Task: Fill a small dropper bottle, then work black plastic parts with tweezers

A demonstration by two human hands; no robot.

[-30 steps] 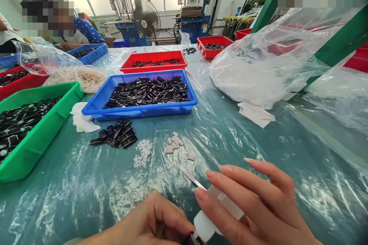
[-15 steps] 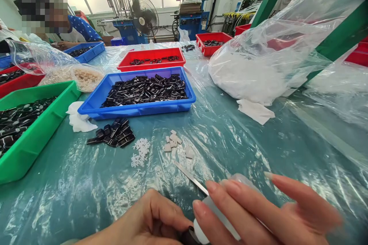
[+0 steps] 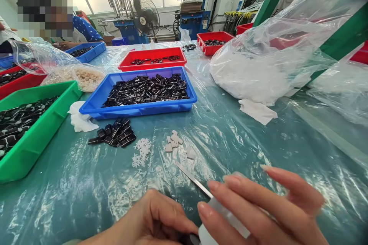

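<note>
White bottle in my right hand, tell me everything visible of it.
The white bottle looks like smooth, translucent plastic with a rounded end. It is tilted in the right hand, which hides much of it, near the picture's bottom edge. That end sits close to a black piece in the left hand; contact is unclear.

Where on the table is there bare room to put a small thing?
Bare: between the green tray, white bits and left hand; also between the beige pieces and the white paper on the right. Crowded: just before the blue tray, where black parts lie, and at the right hand, beside the metal strip.
</note>
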